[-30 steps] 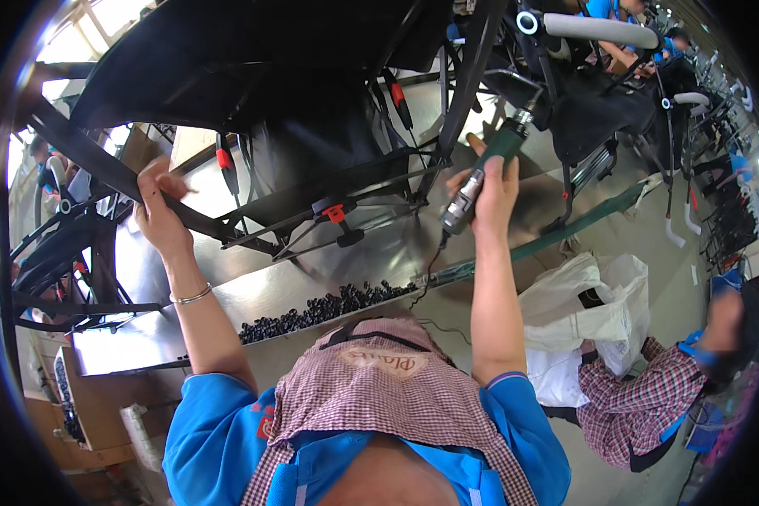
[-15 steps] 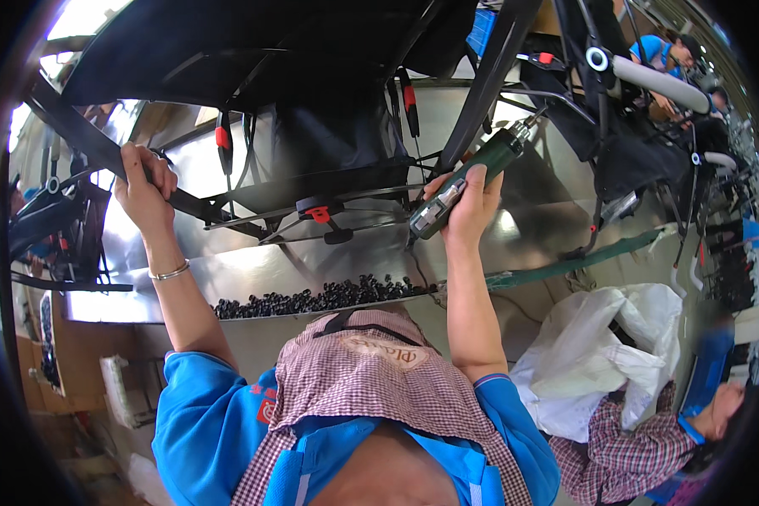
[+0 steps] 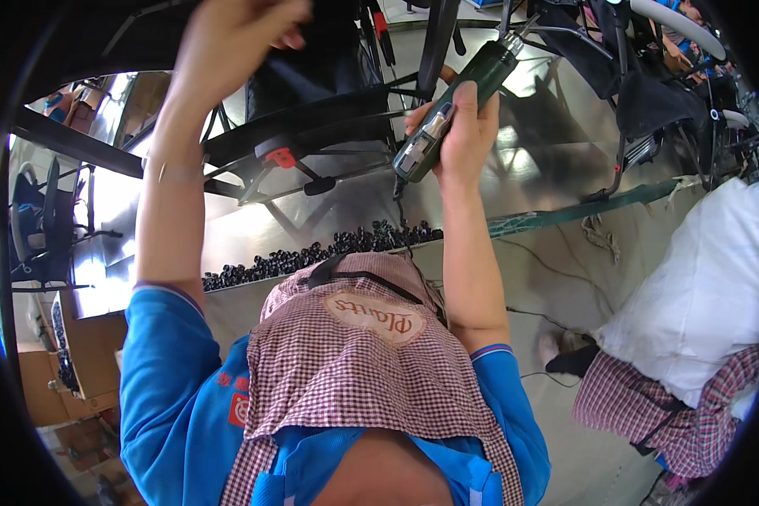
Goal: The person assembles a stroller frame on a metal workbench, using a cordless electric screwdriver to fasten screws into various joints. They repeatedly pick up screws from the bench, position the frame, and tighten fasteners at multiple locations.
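The metal bench (image 3: 565, 143) has bare sheet at 2 o'clock; its near edge, at the centre, is lined with a row of small black parts (image 3: 312, 253). A black frame (image 3: 312, 143) crowds 12 o'clock. Both arms reach straight up. The right hand (image 3: 464, 135) is clamped round a green driver (image 3: 451, 110), tip pointing to 1 o'clock. The left hand (image 3: 236, 38), at 11 o'clock, curls at the frame; its grip is blurred, so I cannot tell.
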Action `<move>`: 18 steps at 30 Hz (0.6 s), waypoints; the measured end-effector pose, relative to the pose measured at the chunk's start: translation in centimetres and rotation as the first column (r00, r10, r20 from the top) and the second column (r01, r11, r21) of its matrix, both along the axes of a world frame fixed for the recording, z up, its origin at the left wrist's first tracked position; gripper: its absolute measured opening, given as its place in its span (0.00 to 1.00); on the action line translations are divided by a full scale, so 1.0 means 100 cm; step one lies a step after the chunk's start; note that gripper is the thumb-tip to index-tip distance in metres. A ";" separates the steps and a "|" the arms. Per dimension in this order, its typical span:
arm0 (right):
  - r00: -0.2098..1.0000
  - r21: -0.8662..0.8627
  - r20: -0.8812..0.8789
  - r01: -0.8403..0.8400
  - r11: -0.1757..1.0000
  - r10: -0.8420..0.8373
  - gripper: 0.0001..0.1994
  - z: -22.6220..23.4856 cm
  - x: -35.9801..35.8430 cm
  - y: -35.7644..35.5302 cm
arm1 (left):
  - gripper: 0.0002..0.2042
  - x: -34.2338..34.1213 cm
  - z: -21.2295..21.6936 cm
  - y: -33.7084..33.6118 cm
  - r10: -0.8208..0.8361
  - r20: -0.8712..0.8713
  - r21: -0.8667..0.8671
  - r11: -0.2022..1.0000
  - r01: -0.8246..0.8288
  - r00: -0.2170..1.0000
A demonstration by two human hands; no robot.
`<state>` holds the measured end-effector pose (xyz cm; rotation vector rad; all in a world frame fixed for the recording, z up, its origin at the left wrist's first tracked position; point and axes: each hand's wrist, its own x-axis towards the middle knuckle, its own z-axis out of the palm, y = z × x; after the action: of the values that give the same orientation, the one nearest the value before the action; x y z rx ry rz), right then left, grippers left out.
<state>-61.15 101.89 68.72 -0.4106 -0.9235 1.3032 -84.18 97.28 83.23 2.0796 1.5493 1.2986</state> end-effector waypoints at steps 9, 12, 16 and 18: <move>0.996 0.063 0.067 0.054 0.997 -0.058 0.19 -0.009 0.047 -0.038 | 0.14 0.024 -0.020 0.096 0.215 0.003 -0.573 0.801 -0.174 0.977; 0.997 0.051 0.066 0.042 0.998 -0.045 0.19 -0.018 0.056 -0.051 | 0.11 0.010 -0.036 0.123 0.125 0.178 -0.615 0.788 0.012 0.976; 0.998 0.059 0.063 -0.025 0.998 0.021 0.21 -0.025 0.059 -0.065 | 0.08 -0.038 -0.063 0.159 0.016 0.449 -0.702 0.624 0.342 0.893; 0.993 0.057 0.079 -0.091 0.994 0.087 0.22 -0.019 0.057 -0.076 | 0.08 -0.062 -0.080 0.171 0.068 0.562 -0.725 0.521 0.451 0.825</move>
<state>-55.45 94.31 66.85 -0.3777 -1.0525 1.3450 -90.36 114.34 75.28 1.0800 1.2245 0.6768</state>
